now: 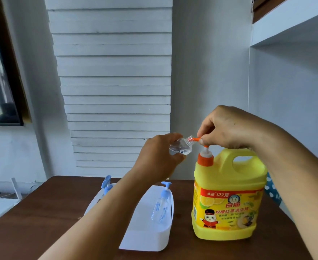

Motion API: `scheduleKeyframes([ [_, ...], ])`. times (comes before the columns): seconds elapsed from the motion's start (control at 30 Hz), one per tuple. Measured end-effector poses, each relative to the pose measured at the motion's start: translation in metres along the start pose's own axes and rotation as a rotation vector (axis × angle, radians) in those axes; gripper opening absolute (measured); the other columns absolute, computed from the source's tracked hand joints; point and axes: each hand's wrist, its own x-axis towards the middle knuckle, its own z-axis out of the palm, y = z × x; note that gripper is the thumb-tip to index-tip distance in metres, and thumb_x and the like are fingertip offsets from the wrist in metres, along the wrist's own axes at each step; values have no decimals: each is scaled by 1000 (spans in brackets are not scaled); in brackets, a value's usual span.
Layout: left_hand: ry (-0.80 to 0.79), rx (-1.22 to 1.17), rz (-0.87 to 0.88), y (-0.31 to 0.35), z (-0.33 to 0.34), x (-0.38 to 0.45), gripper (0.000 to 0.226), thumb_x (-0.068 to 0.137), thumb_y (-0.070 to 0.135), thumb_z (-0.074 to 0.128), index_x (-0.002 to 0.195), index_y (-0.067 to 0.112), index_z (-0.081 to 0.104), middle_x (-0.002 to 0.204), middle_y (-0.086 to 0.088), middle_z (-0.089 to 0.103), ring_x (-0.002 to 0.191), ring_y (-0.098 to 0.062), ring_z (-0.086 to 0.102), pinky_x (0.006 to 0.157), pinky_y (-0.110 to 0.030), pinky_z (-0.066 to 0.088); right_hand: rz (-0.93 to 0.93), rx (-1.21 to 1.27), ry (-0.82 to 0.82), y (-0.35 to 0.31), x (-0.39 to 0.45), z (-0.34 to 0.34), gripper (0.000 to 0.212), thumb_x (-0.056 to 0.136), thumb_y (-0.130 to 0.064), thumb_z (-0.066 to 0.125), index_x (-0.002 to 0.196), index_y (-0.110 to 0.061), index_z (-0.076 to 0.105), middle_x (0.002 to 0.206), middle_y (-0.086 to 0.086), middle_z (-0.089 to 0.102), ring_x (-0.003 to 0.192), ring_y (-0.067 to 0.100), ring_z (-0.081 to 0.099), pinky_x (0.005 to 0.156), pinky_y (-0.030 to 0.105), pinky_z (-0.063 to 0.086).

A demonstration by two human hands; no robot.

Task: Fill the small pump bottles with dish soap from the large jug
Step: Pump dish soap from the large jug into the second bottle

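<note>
A large yellow soap jug (pixel 227 196) with an orange pump stands on the brown table at the right. My right hand (pixel 227 126) rests on top of the jug's pump head, fingers pinched on the orange spout (pixel 196 139). My left hand (pixel 160 156) holds a small clear bottle (pixel 180 147) tilted sideways, with no cap and its open neck against the spout. A capped small pump bottle (pixel 161 205) with a blue pump stands in a white tray (pixel 145 237). Blue pump heads (pixel 106 182) show behind my left forearm.
A second white tray (pixel 94 201) lies left of the first, mostly hidden by my left arm. The brown table (pixel 41 222) ends near the slatted white wall. A blue polka-dot object (pixel 271 188) peeks out behind the jug at the right.
</note>
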Motion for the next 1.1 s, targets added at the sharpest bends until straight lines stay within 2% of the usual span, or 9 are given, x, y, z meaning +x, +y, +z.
scheduleKeyframes([
  [0.07,-11,13,-5,-2,3,0,40,82,27,67,121,27,58,112,3,68,83,-10,55,67,-17,39,9,9,5,2,0,5,9,78,-22,72,86,-25,76,83,-5,69,73,8,59,53,20,40],
  [0.17,-35,15,-16,-3,7,-4,39,82,26,66,120,27,58,110,3,68,83,-10,56,69,-17,41,16,-6,-48,3,-1,8,10,76,-21,73,85,-25,76,77,-8,65,69,4,54,50,20,36],
  [0.33,-13,-14,-3,1,1,-4,33,82,27,66,114,28,60,104,4,69,77,-9,51,60,-10,35,3,-1,-54,1,1,-4,8,78,-23,72,85,-26,76,80,-6,70,77,11,63,61,25,47],
  [0.43,3,-11,14,1,-1,-2,31,81,26,67,111,30,61,102,6,69,77,-10,51,60,-11,34,-5,18,-68,1,1,-9,5,77,-23,73,80,-25,75,76,-5,71,79,14,65,66,29,51],
  [0.57,8,-15,4,-4,3,-5,32,81,27,66,112,30,61,101,6,70,78,-10,56,62,-11,36,4,60,-36,6,1,2,10,77,-23,73,86,-25,76,83,-6,71,82,12,64,67,28,51],
  [0.7,-12,-34,2,-5,7,-8,29,81,25,66,110,28,63,100,6,70,78,-10,56,64,-11,39,23,71,-83,7,2,7,11,77,-23,73,87,-25,76,86,-5,70,83,12,63,69,27,51],
  [0.8,-6,-41,-1,-2,6,-7,31,81,27,66,111,27,62,101,5,70,80,-11,59,66,-14,42,16,66,-72,6,3,0,8,76,-24,73,83,-26,75,82,-5,70,80,12,64,67,28,51],
  [0.93,20,-39,11,1,0,-3,31,80,26,67,111,27,63,100,6,70,77,-10,56,63,-9,37,8,44,-74,2,3,-8,5,77,-22,73,80,-25,75,74,-5,70,65,8,57,54,22,42],
  [1.1,-12,-17,-1,-2,4,-4,34,81,26,66,115,28,61,104,5,70,81,-10,59,70,-20,45,24,51,-52,3,2,4,11,77,-20,72,86,-24,76,82,-7,68,74,8,58,54,21,42],
])
